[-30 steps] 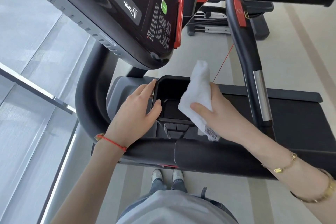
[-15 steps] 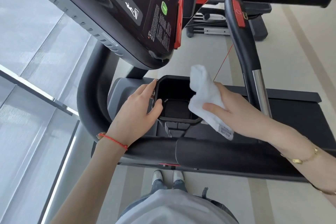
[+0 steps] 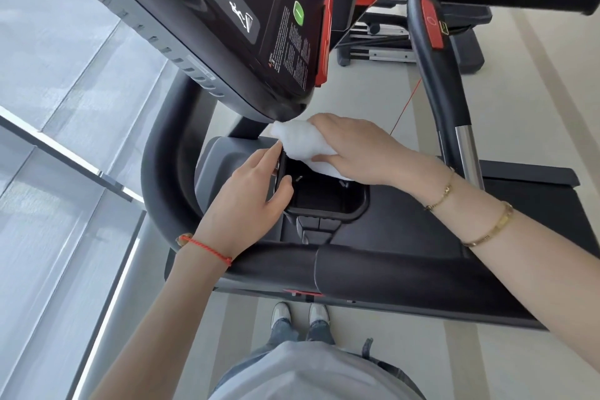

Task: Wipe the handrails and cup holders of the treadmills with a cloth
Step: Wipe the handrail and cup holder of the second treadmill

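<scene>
A black square cup holder (image 3: 328, 201) sits below the treadmill console (image 3: 246, 10). My left hand (image 3: 250, 198) grips the holder's left rim, thumb inside and fingers outside. My right hand (image 3: 354, 149) is shut on a white cloth (image 3: 302, 143) and presses it onto the holder's far rim, just under the console's lower corner. A black handrail (image 3: 373, 269) runs across in front of the holder. A second handrail (image 3: 444, 75) with a red tab and a chrome section rises at the right.
A curved black frame tube (image 3: 165, 172) wraps round the left side by the glass wall (image 3: 65, 107). The treadmill belt (image 3: 535, 204) lies at right. Another machine (image 3: 406, 45) stands beyond. My shoes (image 3: 298, 315) are on the pale floor below.
My right hand has carried the cloth from the holder's right side up and left to its far rim under the console. My left hand has stayed on the left rim.
</scene>
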Demonstrator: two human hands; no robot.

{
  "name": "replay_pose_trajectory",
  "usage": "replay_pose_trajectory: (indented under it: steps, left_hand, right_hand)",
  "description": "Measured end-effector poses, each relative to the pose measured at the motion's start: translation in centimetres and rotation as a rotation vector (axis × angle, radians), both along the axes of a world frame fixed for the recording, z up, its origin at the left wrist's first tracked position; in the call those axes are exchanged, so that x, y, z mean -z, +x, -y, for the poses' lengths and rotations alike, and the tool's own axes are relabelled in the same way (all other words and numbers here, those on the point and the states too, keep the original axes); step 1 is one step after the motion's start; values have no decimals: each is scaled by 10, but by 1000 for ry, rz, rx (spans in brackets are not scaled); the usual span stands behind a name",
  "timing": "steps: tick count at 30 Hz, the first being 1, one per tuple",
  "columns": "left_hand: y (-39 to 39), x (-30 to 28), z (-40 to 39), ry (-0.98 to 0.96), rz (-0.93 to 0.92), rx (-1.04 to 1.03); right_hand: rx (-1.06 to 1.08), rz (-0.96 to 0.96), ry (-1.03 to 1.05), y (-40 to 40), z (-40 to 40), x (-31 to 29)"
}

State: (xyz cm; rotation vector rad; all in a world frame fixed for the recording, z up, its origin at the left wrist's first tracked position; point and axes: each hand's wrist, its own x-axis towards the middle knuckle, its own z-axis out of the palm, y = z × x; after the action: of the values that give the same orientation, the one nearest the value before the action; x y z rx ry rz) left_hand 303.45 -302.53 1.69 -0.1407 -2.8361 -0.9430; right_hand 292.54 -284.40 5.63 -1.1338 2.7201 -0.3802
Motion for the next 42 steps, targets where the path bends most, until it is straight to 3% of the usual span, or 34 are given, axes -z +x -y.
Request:
replay_pose_trajectory:
  steps: [3,6,12,15,19,24,28,33,42]
  left_hand:
    - [0,0,0,-6,-8,-8]
    - [-1,1,2,4,-4,-5]
    - [0,1,4,-1,35,-19]
    - [0,0,3,-2,36,-7]
    - [0,0,5,27,24,-5]
    - [2,5,7,52,-8,-10]
    - [-1,6,8,14,0,-22]
    - [1,1,6,74,30,5]
    - [17,-13,-3,-15,2,-49]
  right_hand:
    - [-15,-71,-19,0,5,4]
    - [109,-64,-90,7,-6,8]
    - [300,319,-312,28,-51,7]
    - [255,357,-309,44,-72,1]
    - [30,327,-157,68,-77,-3]
    - [-109,121,-64,89,-41,-3]
    - [-121,64,-45,90,-18,-5]
    - [-162,26,-31,97,-50,-7]
    - [-149,4,-169,107,-77,-15]
